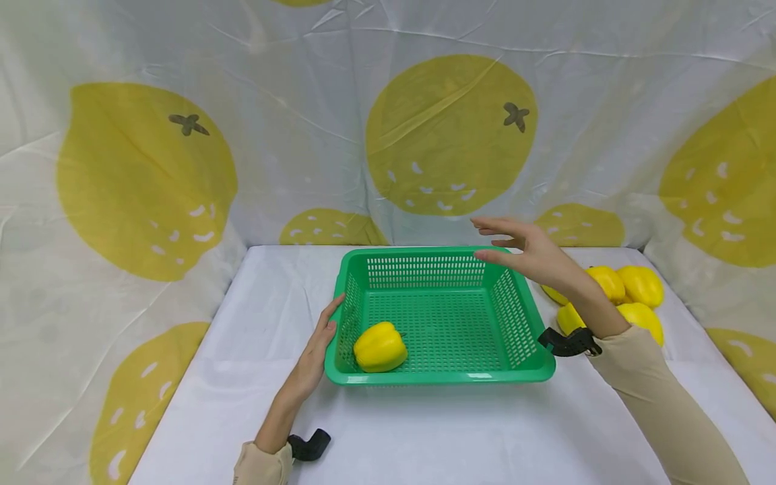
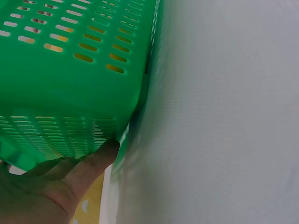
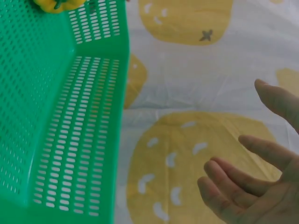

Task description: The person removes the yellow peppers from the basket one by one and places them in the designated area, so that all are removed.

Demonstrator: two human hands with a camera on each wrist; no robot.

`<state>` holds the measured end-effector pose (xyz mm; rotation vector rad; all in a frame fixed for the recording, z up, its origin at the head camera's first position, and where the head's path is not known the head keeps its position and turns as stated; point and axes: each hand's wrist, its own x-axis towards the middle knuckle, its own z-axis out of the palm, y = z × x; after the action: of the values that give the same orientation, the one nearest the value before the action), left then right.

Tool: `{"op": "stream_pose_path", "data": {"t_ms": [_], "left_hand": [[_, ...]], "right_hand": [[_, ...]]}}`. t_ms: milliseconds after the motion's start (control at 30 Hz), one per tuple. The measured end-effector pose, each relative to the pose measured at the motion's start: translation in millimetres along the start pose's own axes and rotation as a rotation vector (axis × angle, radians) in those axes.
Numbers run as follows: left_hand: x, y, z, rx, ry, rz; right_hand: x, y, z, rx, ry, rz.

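Note:
A green plastic basket (image 1: 436, 378) with slotted walls stands on the white-covered table. Inside it, at the near left corner, lies one yellow bell pepper (image 1: 380, 347); the right wrist view catches part of this pepper (image 3: 60, 3) too. My left hand (image 1: 313, 353) rests against the basket's left side, and in the left wrist view its extended fingers (image 2: 88, 170) touch the slotted wall from outside. Above the basket's far right corner, my right hand (image 1: 530, 252) is raised with fingers spread and nothing held. The right wrist view shows that hand (image 3: 257, 186) apart from the basket.
Several yellow bell peppers (image 1: 641, 286) lie grouped on the table to the right of the basket, partly hidden behind my right forearm. A lemon-print cloth (image 1: 303, 135) hangs behind and along both sides of the table (image 1: 254, 310). Each wrist carries a black strap-on device (image 1: 570, 342).

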<state>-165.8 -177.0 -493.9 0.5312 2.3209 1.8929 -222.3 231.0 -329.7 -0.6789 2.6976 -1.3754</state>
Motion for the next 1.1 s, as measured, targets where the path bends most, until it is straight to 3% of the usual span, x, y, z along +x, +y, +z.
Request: {"op": "stream_pose_path", "data": {"t_ms": [600, 1100], "left_hand": [[-1.0, -1.0, -0.1, -0.001, -0.002, -0.011], [-0.8, -0.4, -1.5, -0.017, -0.003, -0.027]], "right_hand": [[38.2, -5, 65, 0.031, -0.232, -0.069], [54.3, 0, 106, 0.067, -0.413, -0.087]]}}
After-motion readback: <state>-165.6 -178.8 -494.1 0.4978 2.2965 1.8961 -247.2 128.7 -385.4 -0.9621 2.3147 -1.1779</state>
